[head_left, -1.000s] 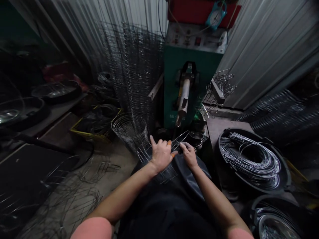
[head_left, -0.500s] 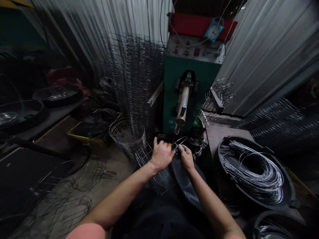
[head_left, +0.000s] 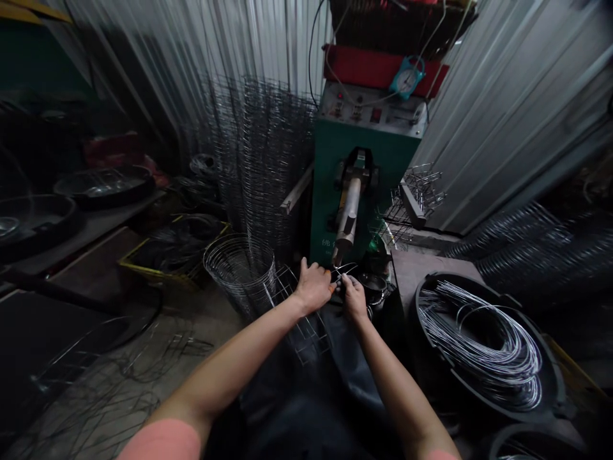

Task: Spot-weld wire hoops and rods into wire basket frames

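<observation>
Recording a left hand (head_left: 313, 287) and a right hand (head_left: 354, 299) close together just below the electrode (head_left: 345, 217) of a green welder (head_left: 378, 185). Left hand is closed, its fingers curled over a wire panel (head_left: 306, 338), with an orange wrap (head_left: 332, 288) on one finger. Right hand is closed to a pinch on the panel's far wires, just beside the wrap. Exact hold on individual wires cannot be resolved at this size.

Panel lies between the hands: far end raised to the electrode tip, near end hanging down over a dark apron (head_left: 306, 409). Change noted against the earlier views: the gap between the far wires and the electrode tip has closed. Wires now appear at the tip; contact cannot be confirmed.

Left of the panel stands a wire cylinder (head_left: 238, 275), just beside it. Right of the welder's base sits a black tub (head_left: 417, 326) holding a wire coil (head_left: 483, 354). Farther back, a mesh stack (head_left: 258, 166) stands before a corrugated wall (head_left: 502, 115).
</observation>
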The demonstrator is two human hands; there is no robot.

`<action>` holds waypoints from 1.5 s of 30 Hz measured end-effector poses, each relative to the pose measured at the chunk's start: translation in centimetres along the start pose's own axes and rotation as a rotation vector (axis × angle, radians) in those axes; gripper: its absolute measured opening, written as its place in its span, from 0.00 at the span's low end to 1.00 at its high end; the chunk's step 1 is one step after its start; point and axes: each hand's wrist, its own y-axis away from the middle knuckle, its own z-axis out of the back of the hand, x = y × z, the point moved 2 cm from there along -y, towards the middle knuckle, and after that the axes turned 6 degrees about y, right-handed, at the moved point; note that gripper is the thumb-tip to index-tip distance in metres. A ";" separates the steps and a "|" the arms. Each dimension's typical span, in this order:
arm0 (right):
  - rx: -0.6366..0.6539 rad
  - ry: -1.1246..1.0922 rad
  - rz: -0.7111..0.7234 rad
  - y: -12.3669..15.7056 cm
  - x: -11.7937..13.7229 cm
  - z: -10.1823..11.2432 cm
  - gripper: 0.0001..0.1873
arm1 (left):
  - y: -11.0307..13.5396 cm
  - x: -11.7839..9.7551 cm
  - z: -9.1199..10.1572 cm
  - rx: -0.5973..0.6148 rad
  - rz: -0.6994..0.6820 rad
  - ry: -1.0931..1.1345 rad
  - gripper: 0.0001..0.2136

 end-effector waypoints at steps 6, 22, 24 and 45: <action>-0.013 -0.049 -0.058 -1.7 -0.3 -0.2 0.17 | -1.4 0.0 0.6 0.074 0.044 0.011 0.16; 0.570 0.238 -0.143 7.5 -2.5 3.1 0.17 | -1.0 0.6 0.2 -0.020 0.099 -0.036 0.17; 0.546 0.228 -0.140 7.3 -2.8 2.7 0.18 | -1.2 0.9 -0.1 -0.017 0.121 -0.035 0.16; 0.108 -0.010 -0.200 13.7 -1.9 1.7 0.14 | 18.2 2.9 -0.7 -0.197 0.027 0.299 0.46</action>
